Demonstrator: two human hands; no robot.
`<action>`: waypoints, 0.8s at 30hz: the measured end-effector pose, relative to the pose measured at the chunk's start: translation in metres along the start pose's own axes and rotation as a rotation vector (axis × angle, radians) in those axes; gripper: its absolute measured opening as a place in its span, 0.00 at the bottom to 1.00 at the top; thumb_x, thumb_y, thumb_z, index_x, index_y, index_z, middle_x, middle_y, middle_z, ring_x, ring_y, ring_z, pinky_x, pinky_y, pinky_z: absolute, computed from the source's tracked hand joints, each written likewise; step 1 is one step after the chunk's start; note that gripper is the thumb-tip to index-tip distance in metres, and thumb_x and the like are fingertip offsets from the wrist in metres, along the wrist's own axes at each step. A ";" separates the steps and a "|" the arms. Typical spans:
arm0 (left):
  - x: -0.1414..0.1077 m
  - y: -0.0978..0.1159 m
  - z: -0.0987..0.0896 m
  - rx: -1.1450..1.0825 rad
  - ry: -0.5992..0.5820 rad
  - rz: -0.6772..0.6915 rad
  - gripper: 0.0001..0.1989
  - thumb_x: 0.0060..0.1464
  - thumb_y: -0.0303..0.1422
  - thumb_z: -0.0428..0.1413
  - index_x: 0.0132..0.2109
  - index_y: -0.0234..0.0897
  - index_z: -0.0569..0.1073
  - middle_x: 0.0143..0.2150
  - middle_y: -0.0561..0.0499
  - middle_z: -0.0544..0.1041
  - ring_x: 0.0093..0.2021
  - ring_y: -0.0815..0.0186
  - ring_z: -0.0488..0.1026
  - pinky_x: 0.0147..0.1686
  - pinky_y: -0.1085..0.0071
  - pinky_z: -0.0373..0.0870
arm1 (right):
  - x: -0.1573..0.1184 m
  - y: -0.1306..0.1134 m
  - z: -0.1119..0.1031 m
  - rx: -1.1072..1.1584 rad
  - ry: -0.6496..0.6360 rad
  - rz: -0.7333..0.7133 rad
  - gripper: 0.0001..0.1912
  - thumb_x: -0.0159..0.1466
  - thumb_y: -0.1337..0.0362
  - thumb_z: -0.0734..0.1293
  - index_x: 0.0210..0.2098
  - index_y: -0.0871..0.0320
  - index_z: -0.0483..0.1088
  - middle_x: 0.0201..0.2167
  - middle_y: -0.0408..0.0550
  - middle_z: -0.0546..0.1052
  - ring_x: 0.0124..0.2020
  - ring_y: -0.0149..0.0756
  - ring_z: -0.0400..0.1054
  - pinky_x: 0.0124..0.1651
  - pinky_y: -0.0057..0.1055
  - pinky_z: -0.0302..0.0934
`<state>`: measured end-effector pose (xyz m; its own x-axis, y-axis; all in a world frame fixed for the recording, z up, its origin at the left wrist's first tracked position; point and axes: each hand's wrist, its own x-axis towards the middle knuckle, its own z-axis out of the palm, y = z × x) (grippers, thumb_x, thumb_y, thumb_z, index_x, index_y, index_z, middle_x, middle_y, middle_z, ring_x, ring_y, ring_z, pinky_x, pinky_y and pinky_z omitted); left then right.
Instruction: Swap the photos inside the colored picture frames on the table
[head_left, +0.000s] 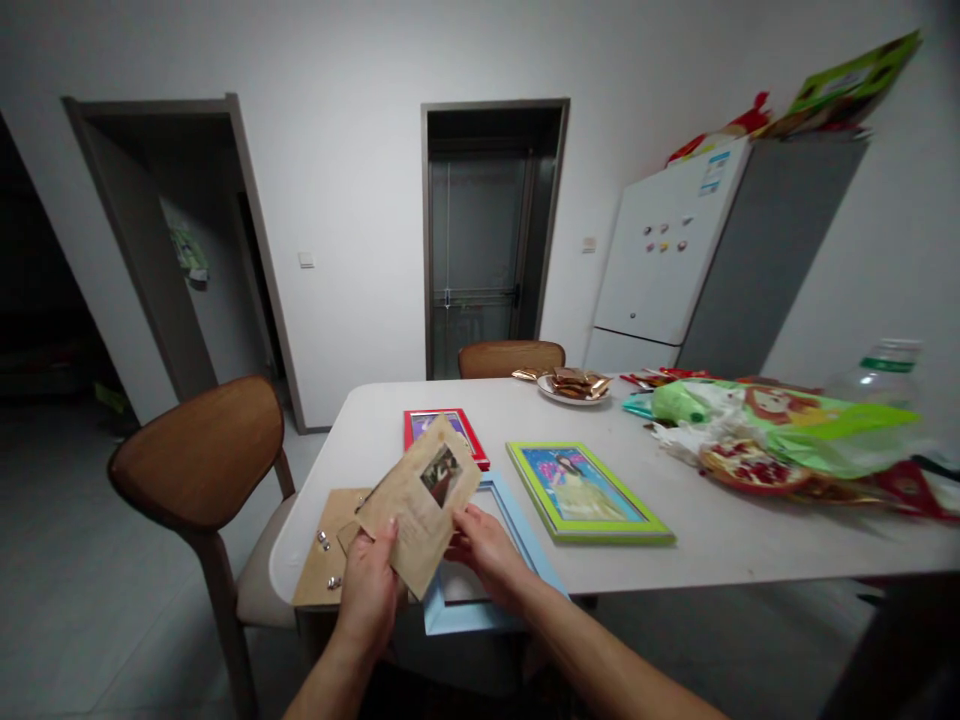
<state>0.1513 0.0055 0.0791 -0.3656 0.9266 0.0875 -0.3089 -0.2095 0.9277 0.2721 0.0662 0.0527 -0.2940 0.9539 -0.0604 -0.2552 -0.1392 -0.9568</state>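
Both my hands hold a tan, aged-looking card [411, 530] with a small dark picture printed on it, tilted above the table. My left hand [369, 585] grips its lower left edge, thumb on top. At the right edge, my right hand [487, 555] pinches it between thumb and fingers. Beneath lies a light blue picture frame [525, 540], partly covered by the card and my right hand. To the left is a brown backing board [311, 575] with metal clips. A red frame [409, 432] lies behind the card, and a green frame [592, 495] with a picture sits to the right.
A plate [574, 398] of brown-wrapped packets stands at the table's back. Bags and packaging [817, 430] crowd the right side, near a clear plastic bottle [877, 375]. Wooden chairs stand at the left [199, 455] and the far side [510, 358]. A fridge [667, 250] is behind.
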 end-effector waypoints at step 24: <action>-0.021 -0.039 -0.006 1.110 -0.507 0.213 0.25 0.43 0.30 0.53 0.51 0.27 0.63 0.58 0.37 0.57 0.59 0.57 0.50 0.57 0.59 0.48 | 0.034 -0.019 -0.072 -1.067 0.243 -0.075 0.20 0.53 0.72 0.53 0.41 0.65 0.69 0.36 0.52 0.74 0.33 0.32 0.68 0.31 0.22 0.56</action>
<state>0.1658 -0.0081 0.0387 0.1405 0.9744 0.1757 0.7163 -0.2226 0.6613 0.3331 0.1202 0.0486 -0.0920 0.9936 0.0660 0.6982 0.1116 -0.7072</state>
